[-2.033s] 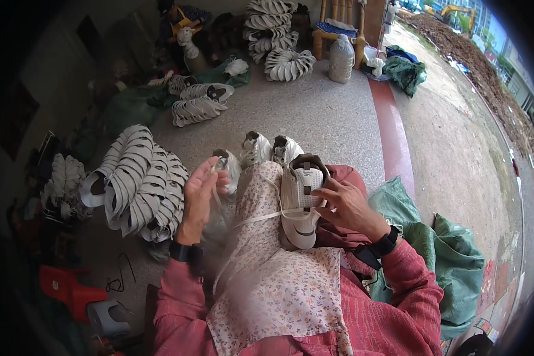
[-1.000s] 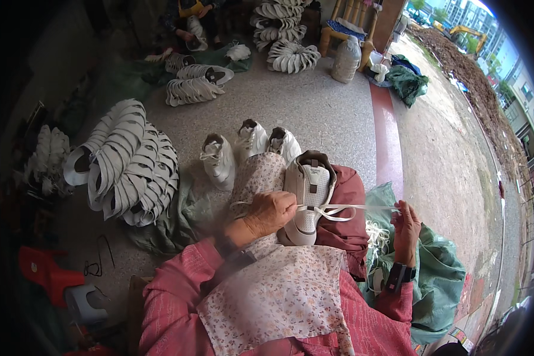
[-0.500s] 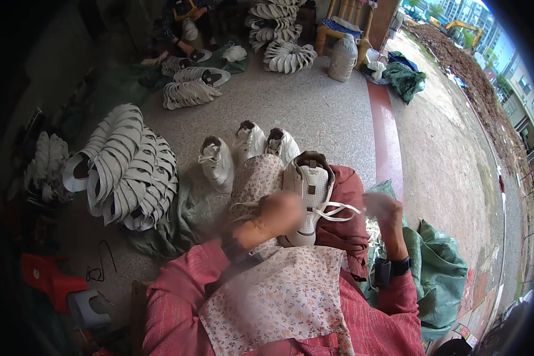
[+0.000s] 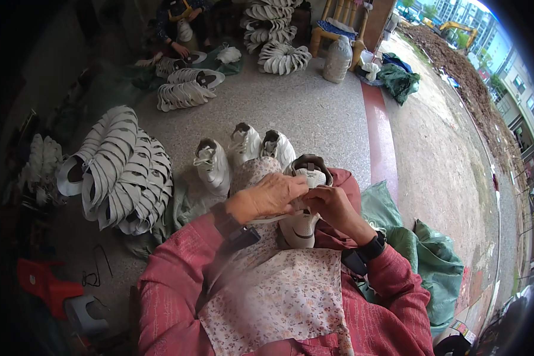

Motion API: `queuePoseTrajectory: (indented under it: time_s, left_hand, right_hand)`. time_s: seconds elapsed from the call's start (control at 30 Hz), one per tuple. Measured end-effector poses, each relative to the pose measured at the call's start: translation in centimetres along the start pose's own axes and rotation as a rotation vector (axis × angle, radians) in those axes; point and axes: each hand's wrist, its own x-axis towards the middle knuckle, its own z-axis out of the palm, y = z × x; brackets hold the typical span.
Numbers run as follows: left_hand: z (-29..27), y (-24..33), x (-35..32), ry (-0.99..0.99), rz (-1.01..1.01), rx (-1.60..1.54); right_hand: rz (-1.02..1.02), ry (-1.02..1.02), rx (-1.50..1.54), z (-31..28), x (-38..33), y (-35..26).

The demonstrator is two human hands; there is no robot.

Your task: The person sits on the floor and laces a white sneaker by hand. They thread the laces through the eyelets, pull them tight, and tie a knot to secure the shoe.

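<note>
A white sneaker [image 4: 298, 230] with a brown-lined collar rests on my lap, its opening facing away from me. My left hand [image 4: 270, 197] reaches across it from the left, its fingers bent and pinched over the eyelets. A white shoelace [image 4: 268, 220] trails out below that hand. From the right, my right hand [image 4: 337, 209] meets it over the tongue [image 4: 314, 177], thumb and fingertips closed together on the lace. The fingers hide most of the lacing and the exact grip. Just beyond my knees stand several laced white sneakers [image 4: 212, 166].
Stacked shoe uppers [image 4: 130, 172] stand at left, near a red stool [image 4: 44, 285]. Green sacks [image 4: 436, 255] lie at right. Further off are more uppers [image 4: 184, 95], a plastic jug [image 4: 337, 59], a bamboo chair [image 4: 338, 26] and another person [image 4: 181, 24] handling shoe parts.
My right hand has come in from the far right, where it held the lace stretched out, to the sneaker's tongue. My left hand has moved slightly up to meet it.
</note>
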Motion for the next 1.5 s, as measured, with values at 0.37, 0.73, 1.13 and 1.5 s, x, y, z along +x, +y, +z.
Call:
queuePoseTrajectory:
  time_s: [0.37, 0.73, 1.13, 1.5]
  left_hand:
    - [2.2, -0.4, -1.6, 0.195, 0.092, -0.106]
    - [2.6, -0.2, -2.0, 0.243, 0.121, -0.118]
    - [3.1, -0.5, -2.1, 0.295, 0.161, -0.106]
    - [3.2, -0.2, -2.3, 0.286, 0.139, -0.066]
  right_hand:
    - [-0.103, -0.259, -0.044, -1.0, 1.7, 2.4]
    - [0.049, -0.427, -0.171, -1.6, 3.3, 0.6]
    - [0.089, -0.381, -0.173, -1.0, 3.2, 0.1]
    - [0.320, -0.559, -0.074, -2.1, 4.0, -1.2]
